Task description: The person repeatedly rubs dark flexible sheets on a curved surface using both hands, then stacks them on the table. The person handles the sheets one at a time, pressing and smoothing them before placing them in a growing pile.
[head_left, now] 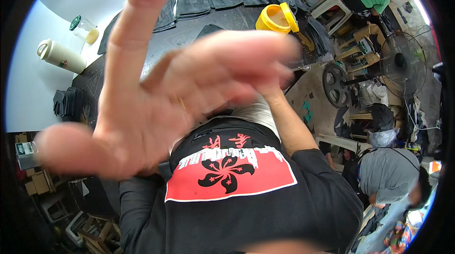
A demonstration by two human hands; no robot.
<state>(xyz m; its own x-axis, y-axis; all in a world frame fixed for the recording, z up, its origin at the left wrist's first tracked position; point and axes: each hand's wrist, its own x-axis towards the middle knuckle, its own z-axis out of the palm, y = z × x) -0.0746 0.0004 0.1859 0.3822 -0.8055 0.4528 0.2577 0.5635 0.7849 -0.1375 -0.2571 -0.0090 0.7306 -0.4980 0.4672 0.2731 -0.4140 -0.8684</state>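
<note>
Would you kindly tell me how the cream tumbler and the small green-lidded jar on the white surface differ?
The cream tumbler is the longer and bulkier of the two, while the green-lidded jar is short. The tumbler is opaque; the jar is clear and shows something yellowish inside. The tumbler's cap is pale like its body; the jar's lid is dark green. Both have their lids on and sit apart on the white surface.

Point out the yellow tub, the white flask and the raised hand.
yellow tub [273, 19], head view, on its open rim.
white flask [60, 56], head view, on the middle of its body.
raised hand [156, 107], head view, on the palm; blurred, empty, fingers spread; which hand it is cannot be told.
</note>
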